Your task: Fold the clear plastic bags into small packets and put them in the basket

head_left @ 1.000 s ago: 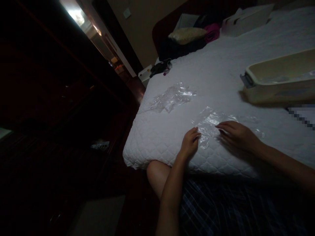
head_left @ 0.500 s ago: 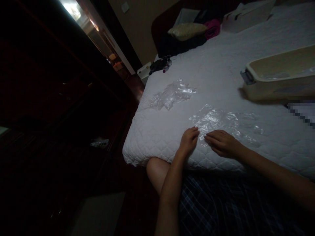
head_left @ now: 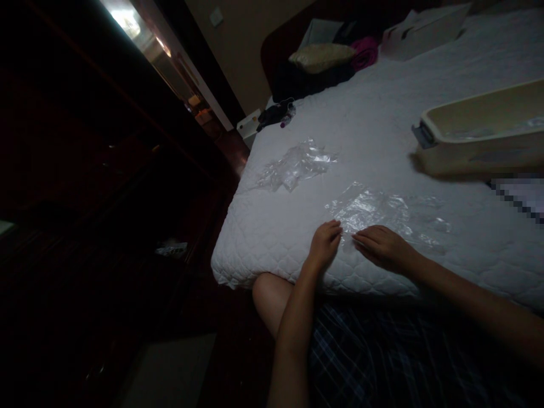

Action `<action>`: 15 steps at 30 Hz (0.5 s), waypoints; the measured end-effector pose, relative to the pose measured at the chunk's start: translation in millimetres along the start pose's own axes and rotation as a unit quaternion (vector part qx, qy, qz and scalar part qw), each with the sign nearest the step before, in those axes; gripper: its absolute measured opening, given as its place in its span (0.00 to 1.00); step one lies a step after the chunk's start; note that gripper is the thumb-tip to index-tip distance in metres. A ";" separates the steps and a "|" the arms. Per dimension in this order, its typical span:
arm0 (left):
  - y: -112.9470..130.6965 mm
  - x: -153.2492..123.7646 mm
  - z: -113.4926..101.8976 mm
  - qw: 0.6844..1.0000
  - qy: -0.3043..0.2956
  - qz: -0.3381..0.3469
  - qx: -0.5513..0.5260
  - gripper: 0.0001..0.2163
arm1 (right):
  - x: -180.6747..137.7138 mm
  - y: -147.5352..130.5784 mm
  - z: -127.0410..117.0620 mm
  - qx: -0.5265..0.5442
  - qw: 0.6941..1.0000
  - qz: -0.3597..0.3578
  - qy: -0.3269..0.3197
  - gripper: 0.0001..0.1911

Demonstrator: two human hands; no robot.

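Observation:
A clear plastic bag [head_left: 382, 211] lies flat on the white quilted bed [head_left: 369, 130] near its front edge. My left hand [head_left: 325, 245] rests at the bag's near left corner with the fingers curled and pinched on the edge of the plastic. My right hand [head_left: 380, 247] lies on the bag's near edge, fingers stretched out flat and pressing the film down. The two hands are a few centimetres apart. A second crumpled clear plastic bag [head_left: 297, 164] lies farther back and to the left.
A cream plastic bin [head_left: 480, 139] stands on the bed at the right. Dark clothes, a pillow [head_left: 321, 56] and a pink item are piled at the far end, beside a white box [head_left: 420, 31]. The left side is dark floor and furniture.
My right hand has drawn back from the middle of the bag to its near edge, closer to my left hand. The left hand has hardly moved.

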State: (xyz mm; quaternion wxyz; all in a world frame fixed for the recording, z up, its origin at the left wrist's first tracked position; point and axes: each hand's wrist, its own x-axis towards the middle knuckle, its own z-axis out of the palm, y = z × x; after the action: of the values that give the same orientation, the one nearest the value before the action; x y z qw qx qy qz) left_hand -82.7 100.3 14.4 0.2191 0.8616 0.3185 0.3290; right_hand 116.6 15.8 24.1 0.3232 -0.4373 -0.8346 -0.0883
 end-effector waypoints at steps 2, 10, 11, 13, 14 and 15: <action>0.3 -0.1 -0.2 1.000 0.005 -0.001 -0.008 0.09 | 0.8 -0.9 -1.7 0.002 1.000 0.003 -0.004 0.14; 6.0 0.9 -2.6 1.000 0.007 -0.015 -0.011 0.07 | 1.3 0.1 -3.6 -0.002 1.000 0.001 -0.015 0.16; 6.9 1.1 -3.0 1.000 0.005 -0.016 -0.009 0.07 | 1.0 0.5 -3.0 -0.001 1.000 0.004 -0.011 0.16; 8.5 1.4 -3.4 1.000 0.003 -0.015 -0.006 0.07 | 0.0 1.0 -1.4 0.003 1.000 0.011 -0.002 0.16; 9.1 1.5 -3.4 1.000 0.004 -0.015 -0.004 0.07 | -0.6 1.3 -0.6 0.005 1.000 0.015 0.002 0.16; 9.6 1.6 -3.4 1.000 0.004 -0.015 0.000 0.07 | -1.3 1.4 0.1 0.005 1.000 0.018 0.005 0.16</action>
State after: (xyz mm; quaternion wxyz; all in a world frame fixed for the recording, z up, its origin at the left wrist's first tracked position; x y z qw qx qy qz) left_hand -80.3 95.2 23.1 0.2225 0.8556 0.3323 0.3286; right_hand 118.2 15.9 23.1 0.3313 -0.4504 -0.8252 -0.0801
